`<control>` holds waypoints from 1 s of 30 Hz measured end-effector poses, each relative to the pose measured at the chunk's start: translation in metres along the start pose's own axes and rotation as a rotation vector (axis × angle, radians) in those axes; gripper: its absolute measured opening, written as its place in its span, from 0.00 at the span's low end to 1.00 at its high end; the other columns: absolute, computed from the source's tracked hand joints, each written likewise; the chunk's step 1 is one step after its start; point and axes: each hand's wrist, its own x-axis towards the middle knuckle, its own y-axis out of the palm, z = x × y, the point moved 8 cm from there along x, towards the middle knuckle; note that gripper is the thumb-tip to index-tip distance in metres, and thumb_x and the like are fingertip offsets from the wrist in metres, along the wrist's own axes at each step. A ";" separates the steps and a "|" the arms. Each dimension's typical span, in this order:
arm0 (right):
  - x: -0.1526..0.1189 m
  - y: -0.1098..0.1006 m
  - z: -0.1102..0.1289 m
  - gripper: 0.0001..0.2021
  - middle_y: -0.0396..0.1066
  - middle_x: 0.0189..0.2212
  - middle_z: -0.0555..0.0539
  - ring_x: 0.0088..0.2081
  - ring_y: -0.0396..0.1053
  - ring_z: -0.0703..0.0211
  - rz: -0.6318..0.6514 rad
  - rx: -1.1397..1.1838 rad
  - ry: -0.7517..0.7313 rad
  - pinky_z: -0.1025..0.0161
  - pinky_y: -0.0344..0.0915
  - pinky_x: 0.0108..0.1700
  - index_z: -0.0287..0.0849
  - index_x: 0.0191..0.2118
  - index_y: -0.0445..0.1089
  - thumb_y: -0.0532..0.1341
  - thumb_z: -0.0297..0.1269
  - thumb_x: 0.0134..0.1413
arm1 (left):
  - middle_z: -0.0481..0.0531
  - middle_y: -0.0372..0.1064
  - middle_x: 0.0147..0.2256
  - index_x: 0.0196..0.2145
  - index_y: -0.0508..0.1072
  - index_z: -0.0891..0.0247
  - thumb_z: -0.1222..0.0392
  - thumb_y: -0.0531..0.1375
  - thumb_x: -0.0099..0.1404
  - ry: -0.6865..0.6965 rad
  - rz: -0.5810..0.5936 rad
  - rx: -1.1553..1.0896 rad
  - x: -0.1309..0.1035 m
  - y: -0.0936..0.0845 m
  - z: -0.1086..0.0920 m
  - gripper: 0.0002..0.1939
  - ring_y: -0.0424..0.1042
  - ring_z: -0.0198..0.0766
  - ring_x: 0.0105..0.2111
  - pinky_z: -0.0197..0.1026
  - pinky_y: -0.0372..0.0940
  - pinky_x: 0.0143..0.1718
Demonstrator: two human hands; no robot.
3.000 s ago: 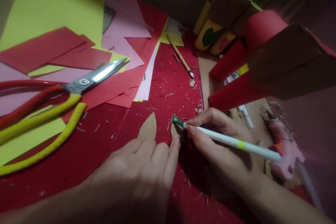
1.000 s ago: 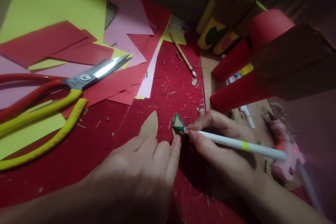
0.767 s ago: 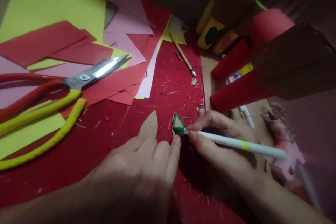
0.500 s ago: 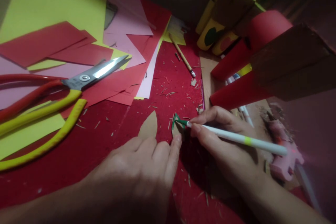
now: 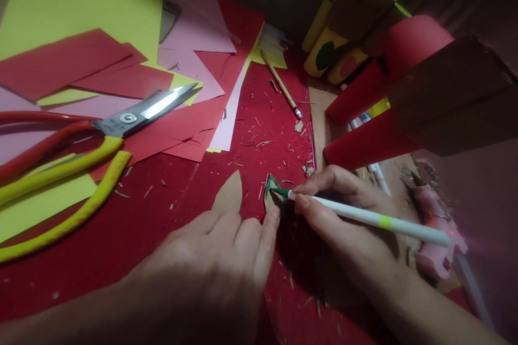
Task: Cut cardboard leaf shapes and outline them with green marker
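Note:
My right hand (image 5: 343, 215) grips a green felt-tip marker (image 5: 364, 214) with a white barrel. Its tip rests on a small leaf-shaped piece of cardboard (image 5: 272, 202), which has green ink along its pointed upper end. With one fingertip, my left hand (image 5: 226, 253) presses this piece against the red surface; its other fingers are curled. Just beyond the left knuckles lies a second, plain cardboard leaf (image 5: 229, 192), its lower end hidden by the hand.
Scissors with red and yellow handles (image 5: 128, 118) lie at left over coloured paper (image 5: 81, 5). A pencil (image 5: 281, 83) lies beyond my hands among scraps. Red tubes with a cardboard box (image 5: 449, 97) stand at right, near a pink glue gun (image 5: 439, 248).
The marker tip has moved slightly down the cardboard leaf, and the barrel's rear end has shifted right. More green shows along the leaf's edge. My left hand stays in place.

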 end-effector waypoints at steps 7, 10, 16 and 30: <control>0.003 0.004 0.007 0.07 0.71 0.18 0.53 0.21 0.67 0.62 -0.048 0.029 0.005 0.70 0.64 0.21 0.47 0.27 0.76 0.73 0.33 0.51 | 0.51 0.79 0.31 0.63 0.78 0.71 0.66 0.56 0.75 0.003 0.019 0.026 0.000 0.001 -0.001 0.23 0.79 0.46 0.31 0.48 0.73 0.34; 0.002 0.003 0.006 0.07 0.73 0.18 0.52 0.21 0.68 0.62 -0.042 0.016 0.018 0.70 0.64 0.21 0.47 0.26 0.76 0.73 0.34 0.51 | 0.52 0.79 0.32 0.64 0.78 0.70 0.63 0.58 0.76 -0.009 0.022 0.003 -0.002 0.002 0.000 0.22 0.80 0.47 0.33 0.47 0.72 0.34; 0.000 0.002 0.001 0.06 0.77 0.20 0.52 0.21 0.70 0.63 0.000 0.003 0.014 0.71 0.65 0.22 0.47 0.28 0.78 0.71 0.32 0.52 | 0.51 0.77 0.32 0.64 0.77 0.70 0.62 0.59 0.77 -0.014 0.021 -0.023 -0.004 0.004 0.000 0.22 0.73 0.43 0.28 0.47 0.67 0.27; -0.001 0.004 -0.001 0.06 0.75 0.21 0.52 0.22 0.70 0.61 -0.018 -0.023 0.037 0.68 0.66 0.22 0.47 0.29 0.77 0.72 0.36 0.54 | 0.54 0.79 0.33 0.64 0.78 0.70 0.66 0.56 0.75 -0.019 0.034 -0.011 0.000 0.002 -0.002 0.24 0.76 0.45 0.29 0.48 0.73 0.30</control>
